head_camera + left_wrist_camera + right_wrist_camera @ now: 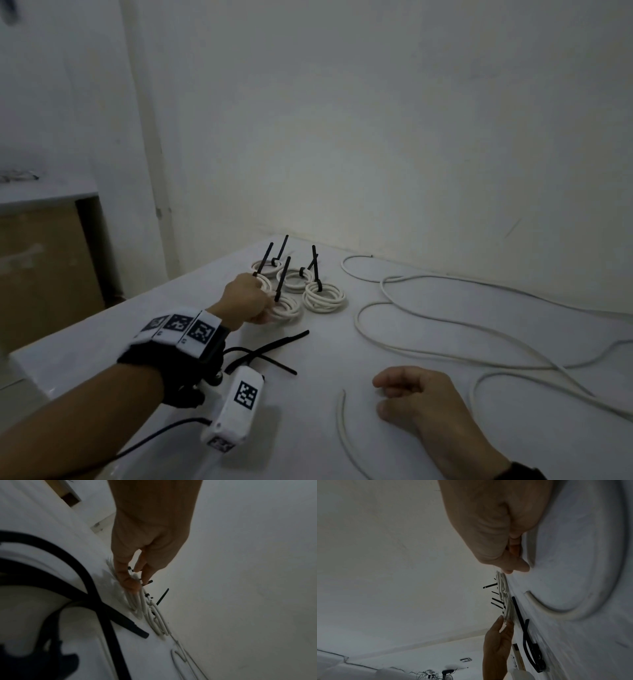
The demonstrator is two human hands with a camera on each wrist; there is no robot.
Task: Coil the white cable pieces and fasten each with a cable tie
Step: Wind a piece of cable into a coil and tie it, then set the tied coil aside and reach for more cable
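Several white cable coils, each tied with a black cable tie whose tail sticks up, lie grouped at the table's far side [323, 296]. My left hand [265, 308] reaches to the nearest coil [287, 308] and pinches its near edge between thumb and fingers; in the left wrist view the left hand [137, 578] holds that coil [135, 601] on the tabletop. My right hand [388, 394] rests on the table with loosely curled fingers and holds nothing. A short white cable piece [340, 421] lies just left of it.
Loose black cable ties [270, 347] lie beside my left wrist. A long uncoiled white cable [445, 346] loops over the table's right half. The white wall [376, 137] stands right behind the coils. The table's left edge [102, 313] drops to the floor.
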